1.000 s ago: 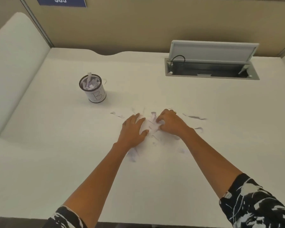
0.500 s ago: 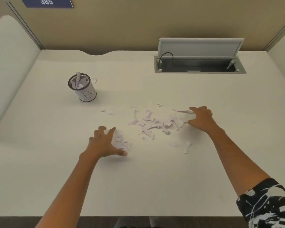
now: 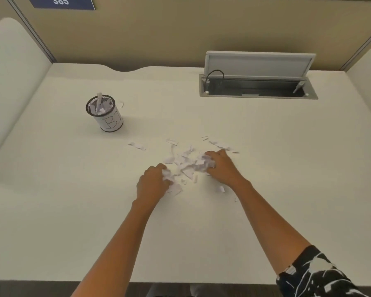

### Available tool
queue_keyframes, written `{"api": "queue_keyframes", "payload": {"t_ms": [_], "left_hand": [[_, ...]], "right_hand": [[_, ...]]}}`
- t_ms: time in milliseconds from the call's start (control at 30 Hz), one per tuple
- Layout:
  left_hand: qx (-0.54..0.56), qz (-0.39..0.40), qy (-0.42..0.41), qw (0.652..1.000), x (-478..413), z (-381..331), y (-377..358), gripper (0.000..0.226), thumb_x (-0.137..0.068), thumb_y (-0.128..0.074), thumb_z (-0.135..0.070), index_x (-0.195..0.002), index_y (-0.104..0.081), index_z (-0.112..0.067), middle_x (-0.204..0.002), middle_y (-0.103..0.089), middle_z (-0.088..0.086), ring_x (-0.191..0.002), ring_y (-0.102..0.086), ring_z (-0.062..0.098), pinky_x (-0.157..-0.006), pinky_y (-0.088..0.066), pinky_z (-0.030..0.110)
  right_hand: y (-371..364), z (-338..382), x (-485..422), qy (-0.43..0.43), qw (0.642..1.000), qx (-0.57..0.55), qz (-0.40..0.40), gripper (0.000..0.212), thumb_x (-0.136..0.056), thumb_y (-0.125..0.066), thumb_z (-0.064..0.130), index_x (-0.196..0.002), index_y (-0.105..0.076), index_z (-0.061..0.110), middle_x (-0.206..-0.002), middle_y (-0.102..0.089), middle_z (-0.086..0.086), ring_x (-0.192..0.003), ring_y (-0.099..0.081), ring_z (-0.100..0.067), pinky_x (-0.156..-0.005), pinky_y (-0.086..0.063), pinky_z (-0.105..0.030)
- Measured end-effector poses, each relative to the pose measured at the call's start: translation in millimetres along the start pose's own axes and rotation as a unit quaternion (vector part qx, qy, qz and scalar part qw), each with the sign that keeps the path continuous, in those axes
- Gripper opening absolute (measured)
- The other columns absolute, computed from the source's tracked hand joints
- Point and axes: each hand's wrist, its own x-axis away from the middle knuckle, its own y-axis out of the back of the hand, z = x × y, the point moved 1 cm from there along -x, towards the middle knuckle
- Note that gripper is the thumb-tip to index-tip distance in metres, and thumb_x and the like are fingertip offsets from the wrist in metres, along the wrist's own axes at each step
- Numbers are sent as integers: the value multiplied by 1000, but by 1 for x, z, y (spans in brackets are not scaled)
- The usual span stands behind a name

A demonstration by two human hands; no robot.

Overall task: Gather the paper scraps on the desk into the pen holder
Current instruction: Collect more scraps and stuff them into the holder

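Note:
A loose heap of white paper scraps (image 3: 185, 162) lies in the middle of the white desk (image 3: 201, 232). My left hand (image 3: 152, 184) curls around scraps at the heap's near-left edge. My right hand (image 3: 220, 166) is bunched over crumpled scraps at its right side. Stray scraps lie apart: one (image 3: 137, 145) to the left, a strip (image 3: 222, 145) beyond my right hand, small bits (image 3: 222, 188) near my right wrist. The mesh pen holder (image 3: 104, 113), wrapped in paper marked "B", stands upright at the far left with scraps inside.
An open cable hatch (image 3: 258, 88) with a raised lid and a black cable is set into the desk at the back right. Partition walls (image 3: 180, 28) close the back and both sides. One scrap (image 3: 120, 104) lies just right of the holder.
Both hands have swept inward from spread positions, pushing the scraps together, and their fingers have closed around scraps at the heap.

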Motion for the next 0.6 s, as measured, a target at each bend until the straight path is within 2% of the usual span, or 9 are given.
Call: {"api": "queue_keyframes", "payload": {"t_ms": [100,167,267,300,367,467,600], "left_hand": [[66,0,-24,998,-9,-15,-5,50,-79,-72,-25,-126,-53,-23,-113,-63,6,-103,-61,27,-86,-49,36],[78,-7,-32,996,-10,-14,-5,57,-80,-72,-23,-131,-47,-25,-121,-58,6,-102,-60,26,-85,-47,35],[4,19,-14,1000,-2,-1,-3,76,-74,-76,-42,-138,-35,-29,-128,-45,6,-101,-60,27,-77,-44,32],[-34,43,1,999,3,4,-4,87,-69,-77,-51,-139,-31,-28,-129,-41,6,-103,-59,28,-74,-43,32],[-87,81,22,993,13,9,-8,101,-61,-79,-59,-140,-26,-27,-127,-38,6,-105,-57,28,-72,-43,32],[-114,73,15,991,21,3,-19,92,-66,-79,-53,-138,-28,-26,-123,-42,7,-102,-59,29,-70,-45,32],[-39,47,3,998,12,-8,-24,74,-76,-76,-35,-137,-33,-26,-116,-52,7,-100,-60,32,-72,-45,34]], "right_hand": [[-2,17,1,12,994,-105,5,56,-84,-59,7,-136,-48,23,-126,-52,-8,-96,-57,-17,-82,-46,-25],[6,14,4,2,994,-101,-39,55,-82,-61,7,-134,-49,23,-126,-54,-8,-93,-57,-17,-83,-47,-27],[23,-11,16,-54,992,92,-60,58,-81,-70,32,-133,-49,21,-134,-47,-14,-116,-52,-29,-97,-43,-36],[28,-20,23,-93,984,148,-39,67,-77,-72,43,-135,-46,20,-134,-44,-16,-122,-47,-34,-98,-42,-39],[31,-33,37,-169,967,192,21,88,-67,-75,57,-137,-39,18,-132,-38,-16,-123,-42,-38,-95,-43,-42],[20,-34,52,-213,959,169,76,106,-58,-80,59,-140,-25,20,-131,-32,-14,-121,-43,-39,-94,-47,-43],[-11,-12,56,-171,974,132,72,101,-65,-82,40,-142,-20,23,-129,-30,-13,-113,-52,-40,-90,-50,-40]]}}
